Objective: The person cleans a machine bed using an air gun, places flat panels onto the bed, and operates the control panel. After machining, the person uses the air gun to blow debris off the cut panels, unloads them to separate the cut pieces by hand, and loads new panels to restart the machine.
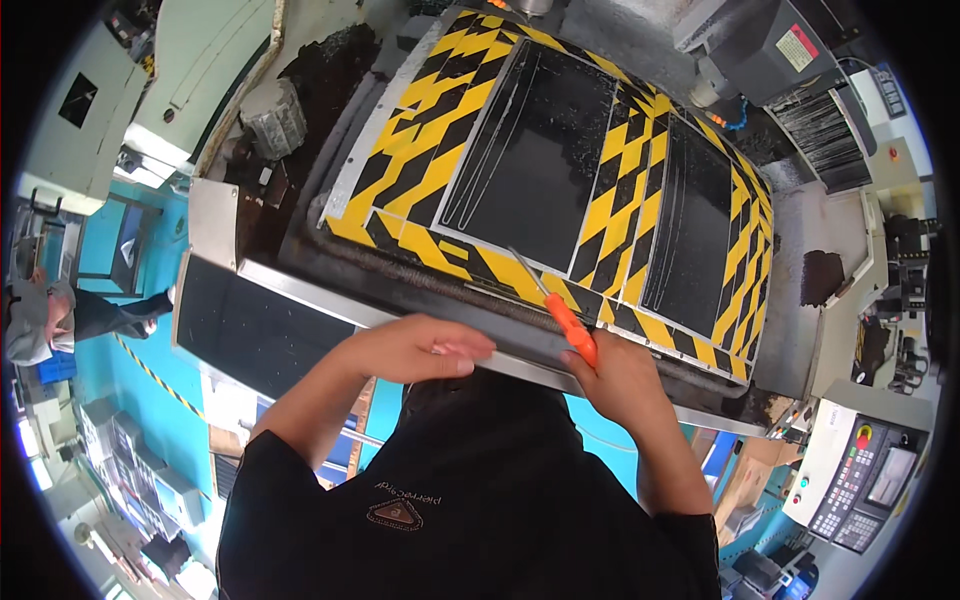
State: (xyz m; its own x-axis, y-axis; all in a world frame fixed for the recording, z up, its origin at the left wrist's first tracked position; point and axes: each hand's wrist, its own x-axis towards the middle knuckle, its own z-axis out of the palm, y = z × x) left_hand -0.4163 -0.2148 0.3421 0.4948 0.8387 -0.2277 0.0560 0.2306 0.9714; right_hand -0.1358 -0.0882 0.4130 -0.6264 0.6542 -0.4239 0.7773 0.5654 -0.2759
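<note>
My right hand (622, 378) is closed round the orange handle of a screwdriver (572, 330). Its thin metal shaft points up and to the left, with the tip over the near taped edge of the machine table. My left hand (425, 348) holds nothing. Its fingers are stretched out to the right, above the metal front ledge (330, 305). Beyond both hands lies a flat machine table edged with yellow-and-black striped tape (420, 245). Two dark panels are set in it, a wide left panel (540, 150) and a narrower right panel (690, 230). Thin looped lines show on both.
Machine walls and covers enclose the table, with a grey machine head (780, 60) at the far right. A control panel (865, 480) with a red button stands at the lower right. At the far left another person (60, 320) is near the blue floor (150, 370).
</note>
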